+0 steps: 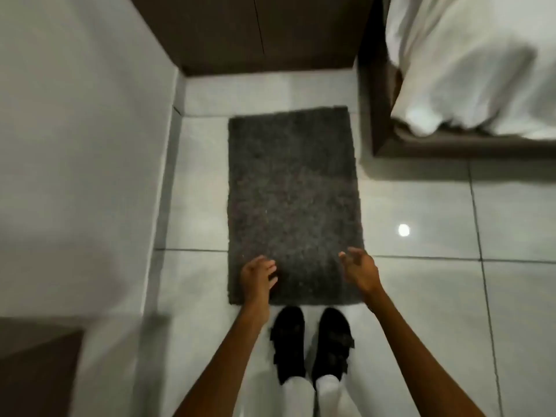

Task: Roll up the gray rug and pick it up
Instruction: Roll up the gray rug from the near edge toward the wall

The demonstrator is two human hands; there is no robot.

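The gray rug (293, 203) is a shaggy dark rectangle lying flat and unrolled on the pale tiled floor, its long side running away from me. My left hand (257, 276) hovers over the rug's near left corner, fingers spread and holding nothing. Over the near right corner is my right hand (359, 267), also open with fingers apart and curled slightly inward. Whether either hand touches the pile cannot be told. My black shoes (311, 344) stand just behind the rug's near edge.
A white wall (81, 145) runs along the left. A dark wooden cabinet (255, 31) closes off the far end. A bed frame (379, 121) with white bedding (475, 64) stands at the right. Another dark piece of furniture (36, 368) sits near left.
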